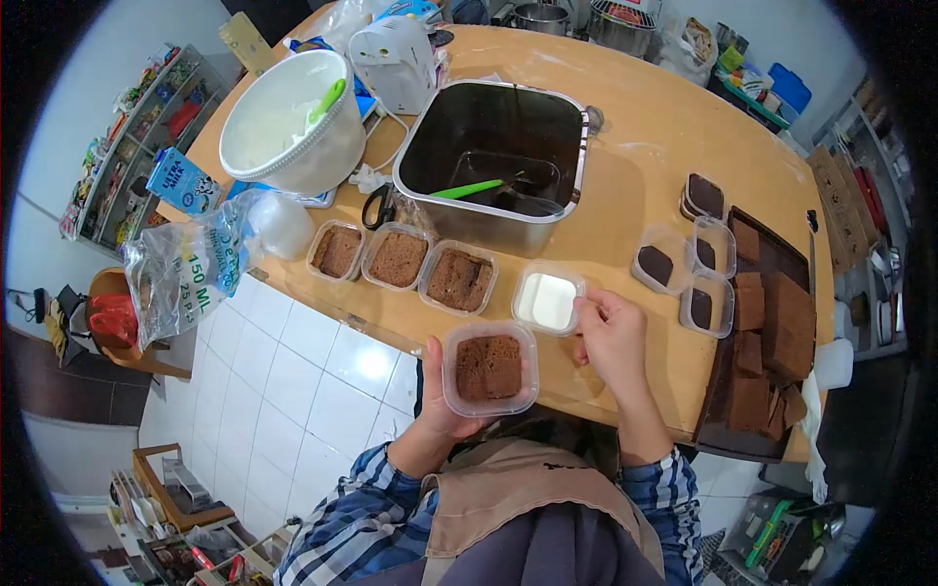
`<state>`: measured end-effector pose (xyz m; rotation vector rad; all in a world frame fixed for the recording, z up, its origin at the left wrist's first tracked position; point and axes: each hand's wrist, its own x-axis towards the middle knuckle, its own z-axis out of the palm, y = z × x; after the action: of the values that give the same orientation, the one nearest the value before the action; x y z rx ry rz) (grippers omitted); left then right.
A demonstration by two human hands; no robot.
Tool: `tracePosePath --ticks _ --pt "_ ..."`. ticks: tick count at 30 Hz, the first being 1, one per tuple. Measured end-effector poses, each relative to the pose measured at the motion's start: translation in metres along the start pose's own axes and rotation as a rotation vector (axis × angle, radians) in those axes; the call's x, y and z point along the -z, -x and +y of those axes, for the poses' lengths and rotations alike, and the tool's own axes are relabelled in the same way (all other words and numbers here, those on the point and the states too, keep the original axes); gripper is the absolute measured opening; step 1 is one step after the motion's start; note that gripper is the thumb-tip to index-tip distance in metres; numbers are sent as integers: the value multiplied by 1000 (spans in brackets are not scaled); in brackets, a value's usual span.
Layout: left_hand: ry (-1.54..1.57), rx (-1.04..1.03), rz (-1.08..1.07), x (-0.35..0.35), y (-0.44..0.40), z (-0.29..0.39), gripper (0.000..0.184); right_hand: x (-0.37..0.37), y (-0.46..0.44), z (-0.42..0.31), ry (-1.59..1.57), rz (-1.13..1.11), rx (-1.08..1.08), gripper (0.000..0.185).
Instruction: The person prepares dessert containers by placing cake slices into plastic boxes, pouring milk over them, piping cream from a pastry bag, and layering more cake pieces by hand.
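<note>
Left hand: and here, closest to your body, your left hand (442, 415) is wrapped around the held tub (531, 389), fingers closed on its side, the open top facing up past the edge of the counter (635, 137).
Cake: brown and porous, the cake piece (490, 368) sits inside that tub.
Right hand: up and across, your right hand (614, 337) is narrow, thumb and fingertips closed at the near right edge of the white-filled tub (519, 292), which rests on the counter.
Row of tubs: just left of it, a line of three cake tubs (427, 287), each with brown cake inside.
Right side: over here a long dark tray (782, 249) carries cake blocks (788, 327), some large, some broken; beside it, a cluster of clear tubs (645, 239) shows dark contents.
Metal pan: behind the row stands the deep pan (474, 223), dark inside, a green-handled utensil (467, 189) leaning in it.
Left side: a crumpled plastic bag (176, 283) hangs over the edge, a blue milk carton (184, 183) close by.
Far left: there's the big white bowl (327, 156), white stuff and a green handle (332, 96) inside, with a white appliance (391, 61) behind it.
</note>
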<state>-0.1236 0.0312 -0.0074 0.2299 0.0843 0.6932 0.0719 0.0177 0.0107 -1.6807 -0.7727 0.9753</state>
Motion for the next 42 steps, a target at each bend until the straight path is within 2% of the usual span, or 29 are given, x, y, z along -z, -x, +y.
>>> tracePosePath --ticks 3,6,12,15,19,28,32,35,42 --pt "-104 -83 167 -3 -2 -4 85 -2 -2 3 -50 -4 -31 23" --pt "-84 -29 78 1 -3 -2 83 0 -2 2 -109 14 -34 22" --pt "-206 -43 300 -4 -9 -15 80 29 16 -21 -116 153 58 23" --pt "-190 -14 260 0 -18 -24 76 49 30 -41 -112 223 103 23" --pt "-295 87 263 7 -35 -41 80 64 51 -68 -48 301 127 22" --pt "-341 303 153 -16 -57 -66 78 71 77 -78 39 288 245 23" --pt "-363 324 110 -25 -58 -66 77 73 82 -75 145 241 315 22" --pt "-344 315 83 -26 -59 -67 75 73 80 -64 263 264 453 25" --pt "-306 291 126 -26 -59 -68 69 70 84 -66 293 264 441 28"
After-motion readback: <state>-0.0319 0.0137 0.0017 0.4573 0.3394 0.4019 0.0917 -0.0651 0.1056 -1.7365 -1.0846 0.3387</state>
